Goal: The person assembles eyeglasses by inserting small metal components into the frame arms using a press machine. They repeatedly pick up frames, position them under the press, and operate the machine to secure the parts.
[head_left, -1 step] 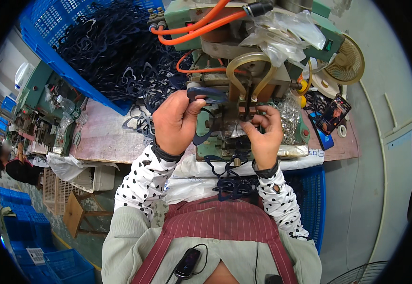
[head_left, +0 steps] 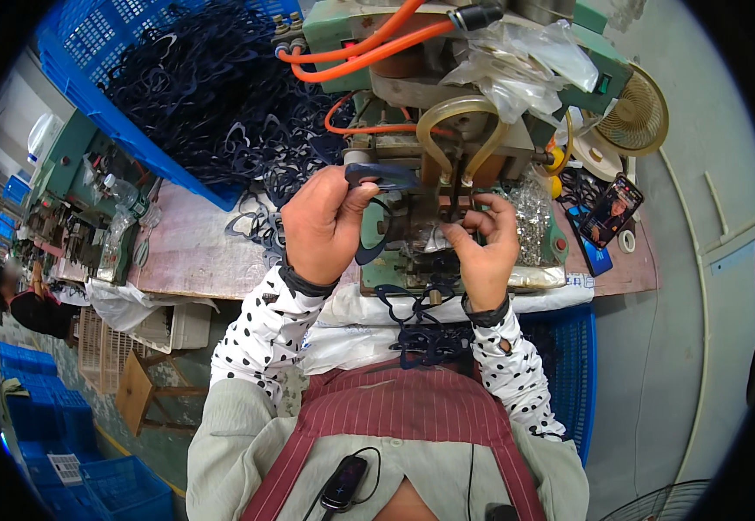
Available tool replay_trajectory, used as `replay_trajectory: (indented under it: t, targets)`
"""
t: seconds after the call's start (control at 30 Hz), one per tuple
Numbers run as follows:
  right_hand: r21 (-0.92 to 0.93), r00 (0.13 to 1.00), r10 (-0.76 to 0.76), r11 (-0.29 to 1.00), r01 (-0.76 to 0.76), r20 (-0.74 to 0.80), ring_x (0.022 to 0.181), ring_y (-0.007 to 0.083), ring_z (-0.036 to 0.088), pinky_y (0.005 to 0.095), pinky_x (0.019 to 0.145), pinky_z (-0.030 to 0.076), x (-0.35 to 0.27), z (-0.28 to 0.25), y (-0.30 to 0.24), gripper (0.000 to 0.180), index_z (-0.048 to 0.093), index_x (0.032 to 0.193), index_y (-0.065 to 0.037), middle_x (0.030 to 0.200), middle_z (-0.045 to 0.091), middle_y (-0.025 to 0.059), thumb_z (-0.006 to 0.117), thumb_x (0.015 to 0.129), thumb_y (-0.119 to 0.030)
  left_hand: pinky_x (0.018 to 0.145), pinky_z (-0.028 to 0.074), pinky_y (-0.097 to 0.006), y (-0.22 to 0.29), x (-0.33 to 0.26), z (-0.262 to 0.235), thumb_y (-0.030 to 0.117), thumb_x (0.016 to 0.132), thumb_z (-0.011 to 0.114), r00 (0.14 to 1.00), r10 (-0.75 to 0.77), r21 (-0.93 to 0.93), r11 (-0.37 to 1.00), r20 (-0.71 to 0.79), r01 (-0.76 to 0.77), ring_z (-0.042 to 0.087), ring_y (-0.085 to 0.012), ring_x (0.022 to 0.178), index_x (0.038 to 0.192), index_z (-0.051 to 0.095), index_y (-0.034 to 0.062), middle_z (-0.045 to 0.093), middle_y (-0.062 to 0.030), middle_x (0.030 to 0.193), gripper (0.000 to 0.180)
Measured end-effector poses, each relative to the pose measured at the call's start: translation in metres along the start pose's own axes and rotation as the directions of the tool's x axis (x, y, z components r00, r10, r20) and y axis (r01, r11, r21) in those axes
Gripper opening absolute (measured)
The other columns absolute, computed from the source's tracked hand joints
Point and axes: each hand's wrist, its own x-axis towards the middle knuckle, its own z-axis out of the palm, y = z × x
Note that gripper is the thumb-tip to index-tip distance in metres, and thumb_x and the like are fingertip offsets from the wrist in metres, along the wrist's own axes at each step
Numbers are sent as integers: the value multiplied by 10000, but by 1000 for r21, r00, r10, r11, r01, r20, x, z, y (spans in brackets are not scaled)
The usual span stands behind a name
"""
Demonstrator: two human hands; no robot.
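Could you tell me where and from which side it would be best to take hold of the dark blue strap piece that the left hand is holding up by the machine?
Probably at the thick flat end of the dark blue strap piece, where the left hand pinches it now. Come from the left side, since the green machine and the right hand crowd its right, and the thin loop hanging below looks too limp to steer.

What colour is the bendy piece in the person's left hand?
Dark navy blue. The curved piece shows best in the head view, pinched in the left hand.
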Motion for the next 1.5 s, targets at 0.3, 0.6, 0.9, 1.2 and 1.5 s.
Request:
replay_trajectory:
  t: [0.3,0.6,0.9,1.2,1.5]
  targets:
    - [-28,995,-61,998,59,-82,805,139,615,271,766,488,-6,10,3,475,443,1213,29,914,670,125,666,797,72,935,435,-385,-52,-38,-11,103,777,678,778,601,427,665,182,-613,642,-209,928,1058,691,143,694,-37,1110,285]
    - [-45,991,-102,994,99,-84,845,147,631,276,780,498,-3,3,11,455,445,1221,41,947,667,132,642,812,69,992,281,-388,-56,-40,-9,140,784,708,821,570,638,636,-10,-434,567,-110,866,1033,715,206,717,83,1012,258]
    - [-74,994,-77,995,71,-76,799,120,621,250,821,456,-3,3,15,461,470,1219,18,906,694,101,663,802,52,876,366,-364,-6,-2,12,73,712,716,874,486,434,793,-25,-428,598,-152,803,994,702,127,710,16,1003,288]
    - [-244,987,-159,959,147,-28,820,178,653,289,801,489,-1,-7,11,423,533,1176,-6,935,684,110,708,790,4,1116,166,-447,1,-87,4,264,843,639,613,789,310,574,38,-758,495,-122,1152,1006,671,284,726,136,1014,168]
    - [-328,956,-252,925,192,-150,849,150,642,267,774,504,21,-57,11,332,551,1164,14,965,684,119,668,854,-1,1016,403,-440,-5,-76,61,152,834,635,731,644,-145,764,226,-629,622,-238,1135,1099,696,135,681,-32,1169,272]
